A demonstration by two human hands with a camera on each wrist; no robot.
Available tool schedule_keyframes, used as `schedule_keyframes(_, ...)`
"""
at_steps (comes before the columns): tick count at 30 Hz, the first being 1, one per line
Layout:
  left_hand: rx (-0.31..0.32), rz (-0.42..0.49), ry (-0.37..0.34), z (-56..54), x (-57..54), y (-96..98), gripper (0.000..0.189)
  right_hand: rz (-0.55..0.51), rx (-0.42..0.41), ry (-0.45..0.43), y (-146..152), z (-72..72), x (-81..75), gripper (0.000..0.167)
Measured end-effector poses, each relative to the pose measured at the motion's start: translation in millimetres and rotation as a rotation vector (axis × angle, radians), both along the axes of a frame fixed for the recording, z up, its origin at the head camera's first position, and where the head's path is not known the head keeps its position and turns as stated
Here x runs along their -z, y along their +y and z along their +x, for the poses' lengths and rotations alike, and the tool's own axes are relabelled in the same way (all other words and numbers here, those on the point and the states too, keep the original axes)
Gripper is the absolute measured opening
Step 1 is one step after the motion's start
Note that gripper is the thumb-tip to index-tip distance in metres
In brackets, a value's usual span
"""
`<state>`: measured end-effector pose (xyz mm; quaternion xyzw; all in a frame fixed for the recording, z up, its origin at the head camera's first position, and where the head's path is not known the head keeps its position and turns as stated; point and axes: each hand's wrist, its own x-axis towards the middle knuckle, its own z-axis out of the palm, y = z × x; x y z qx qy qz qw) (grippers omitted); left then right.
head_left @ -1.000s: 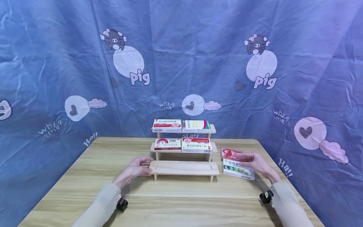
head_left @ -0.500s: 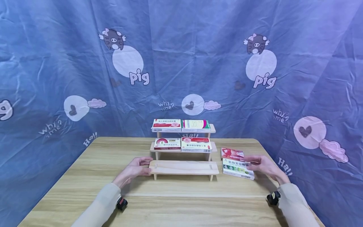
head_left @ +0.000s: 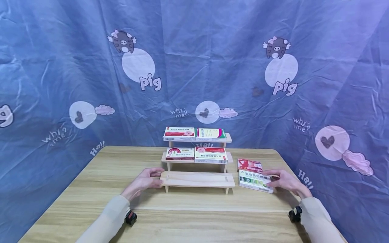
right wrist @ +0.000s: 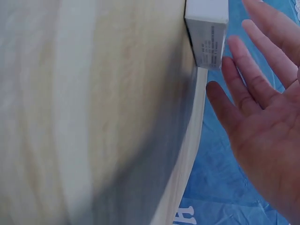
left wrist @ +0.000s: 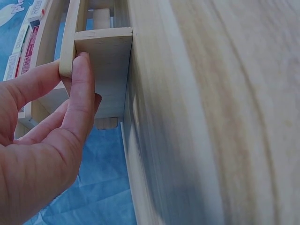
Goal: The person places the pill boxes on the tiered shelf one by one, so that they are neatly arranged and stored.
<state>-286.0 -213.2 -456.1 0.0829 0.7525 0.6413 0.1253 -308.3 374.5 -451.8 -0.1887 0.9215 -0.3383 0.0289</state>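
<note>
My left hand (head_left: 145,182) pinches the left end of the lowest tier of a three-tier wooden display stand (head_left: 197,179); the left wrist view shows thumb and finger on either side of the board (left wrist: 67,49). To the stand's right, my right hand (head_left: 285,182) is at the right end of a white-and-green medicine box (head_left: 253,180), its fingers spread and relaxed. The right wrist view shows the fingers beside the box's end (right wrist: 208,42). Just behind that box lies a red medicine box (head_left: 249,165) on the table.
Two medicine boxes stand on the top tier, a red-and-white one (head_left: 178,134) and a green-and-white one (head_left: 210,134). Two more, a maroon-and-white box (head_left: 180,153) and another red-and-white box (head_left: 211,155), are on the middle tier. A blue curtain (head_left: 188,84) hangs behind the wooden table (head_left: 194,222).
My right hand has drawn back to the right from over the two boxes to the end of the white-and-green one. My left hand has stayed on the stand.
</note>
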Motion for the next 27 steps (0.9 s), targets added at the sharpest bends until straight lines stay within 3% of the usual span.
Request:
schedule_keyframes(4, -0.007, -0.011, 0.005, 0.1, -1.2, 0.7, 0.063, 0.038, 0.017, -0.002, 2.9, 0.7, 1.4, 0.054)
schedule_keyframes(12, -0.006, -0.005, -0.004, 0.4, -1.2, 0.6, 0.063, 0.105, -0.054, -0.002, 0.3, 3.6, 3.2, 0.065)
schedule_keyframes(16, -0.007, -0.005, -0.009, 0.5, -0.2, 0.0, 0.064, 0.075, -0.083, -0.043, -1.5, 4.3, 5.3, 0.073)
schedule_keyframes(27, 0.016, -0.018, 0.001, 0.1, -2.1, 1.0, 0.066, -0.013, -0.021, -0.091, -0.8, 5.4, -1.0, 0.08)
